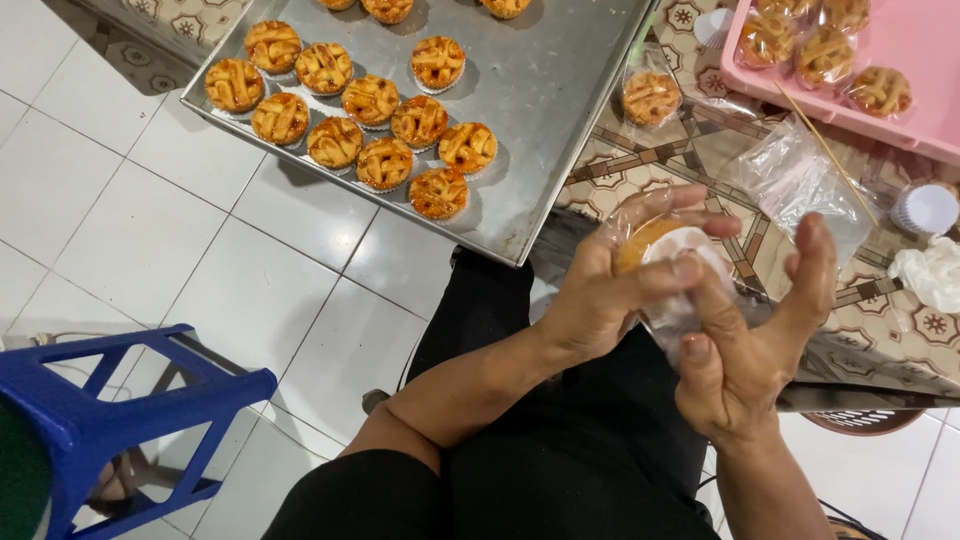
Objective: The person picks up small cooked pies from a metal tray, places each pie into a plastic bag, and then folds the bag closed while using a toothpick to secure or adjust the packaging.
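My left hand (610,290) grips a small lattice-topped tart in a white paper cup (668,243), seen from its side and underside, with a clear plastic bag (672,312) wrapped around it. My right hand (752,340) is at the bag too, its thumb and fingers pressing on the plastic beside the tart. Both hands are held above my lap, just in front of the table edge. A metal tray (540,90) at the upper left carries several more golden lattice tarts (385,162) in paper cups.
A pink tray (915,125) at the upper right holds several bagged tarts. One bagged tart (651,97) lies on the patterned tablecloth (650,160), with empty clear bags (790,175), a thin stick (825,150), paper cups (927,208). A blue stool (110,420) stands at the lower left.
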